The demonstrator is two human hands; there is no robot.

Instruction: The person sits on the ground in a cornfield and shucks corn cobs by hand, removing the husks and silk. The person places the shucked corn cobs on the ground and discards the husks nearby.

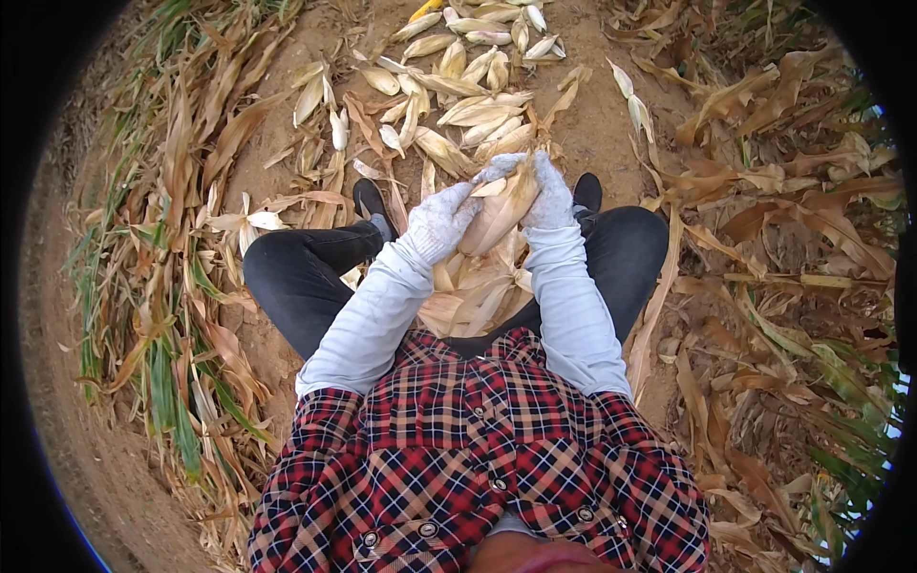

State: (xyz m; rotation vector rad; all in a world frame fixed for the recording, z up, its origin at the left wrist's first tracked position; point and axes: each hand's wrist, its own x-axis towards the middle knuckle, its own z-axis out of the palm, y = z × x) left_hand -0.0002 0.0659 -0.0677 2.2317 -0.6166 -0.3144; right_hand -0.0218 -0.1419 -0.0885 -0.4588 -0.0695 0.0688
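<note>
Between my two gloved hands is an ear of corn point(501, 216) in its dry, pale tan husk, held tilted above my lap. My left hand point(442, 222), in a light grey knit glove, is closed on the husk's left side. Around the upper right of the same ear, my right hand point(548, 196) is closed too, its fingers partly hidden behind the husk. Loose dry husks point(478, 298) lie below the ear, between my legs. Just beyond my hands, a pile of unhusked corn ears point(482, 110) rests on the soil.
Dry stalks and leaves, some green, line the left side point(181, 286). A thicker bank of dry corn leaves point(783, 220) covers the right. Single ears lie apart at the left point(256, 223) and upper right point(630, 98). My bent legs flank the husks on bare brown soil.
</note>
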